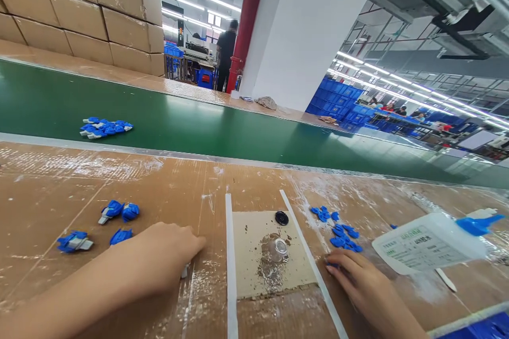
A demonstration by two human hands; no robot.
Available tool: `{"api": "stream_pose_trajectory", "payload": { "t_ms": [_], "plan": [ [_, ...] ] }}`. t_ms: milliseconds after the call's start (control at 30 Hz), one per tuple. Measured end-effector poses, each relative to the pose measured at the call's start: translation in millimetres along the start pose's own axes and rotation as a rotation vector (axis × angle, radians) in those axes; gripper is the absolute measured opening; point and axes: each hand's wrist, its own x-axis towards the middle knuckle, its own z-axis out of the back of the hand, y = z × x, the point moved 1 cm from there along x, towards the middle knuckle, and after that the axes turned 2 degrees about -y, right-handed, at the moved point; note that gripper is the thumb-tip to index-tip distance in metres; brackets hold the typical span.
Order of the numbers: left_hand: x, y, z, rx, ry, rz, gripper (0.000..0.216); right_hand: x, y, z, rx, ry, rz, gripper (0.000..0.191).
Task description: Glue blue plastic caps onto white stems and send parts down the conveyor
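1. The left hand (167, 257) rests knuckles-up on the tape-covered cardboard worktop (59, 180), fingers curled over a small white part (184, 271) – the grip itself is hidden.
2. The right hand (360, 283) lies flat, fingertips touching one small blue plastic piece (332, 264) – more small blue plastic pieces (342, 234) lie just beyond it.

Stacked cardboard boxes (79, 10) stand behind the green conveyor belt (199, 122).

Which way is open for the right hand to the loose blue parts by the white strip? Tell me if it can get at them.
Probably yes. The right hand lies flat on the taped cardboard bench, fingertips beside the loose blue parts. Nothing stands between them; the glue bottle lies off to the side.
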Motion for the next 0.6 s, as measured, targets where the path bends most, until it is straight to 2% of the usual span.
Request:
{"api": "stream_pose_trajectory", "payload": {
  "t_ms": [67,167,300,367,500,567,600],
  "plan": [
    [-1.5,1.9,-1.2,-0.013,-0.020,-0.010,0.049,1.9,8.3,1.6,0.082,-0.036,-0.104,0.025],
    [-1.9,0.3,-1.4,-0.023,-0.034,0.069,0.045,9.7,34.4,3.4,0.263,-0.129,-0.183,0.022],
    [3.8,-7.4,-7.8,-0.003,-0.059,0.190,0.041,33.2,74.9,-2.1,0.527,-0.186,-0.112,0.022],
    [8.1,-9.9,-14.4,-0.005,-0.079,0.167,0.035,44.2,85.5,-8.1,0.590,-0.160,-0.074,0.026],
    [16.2,-9.7,-23.5,-0.064,-0.131,0.111,0.045,51.0,88.6,-16.9,0.615,-0.123,-0.054,0.025],
    [21.4,-11.4,-24.8,-0.236,-0.185,0.062,0.036,48.9,89.4,-16.0,0.648,-0.128,-0.098,0.024],
    [24.6,-13.8,-25.6,-0.392,-0.209,0.005,0.029,47.8,91.0,-14.0,0.711,-0.143,-0.155,0.023]
  ]
}}
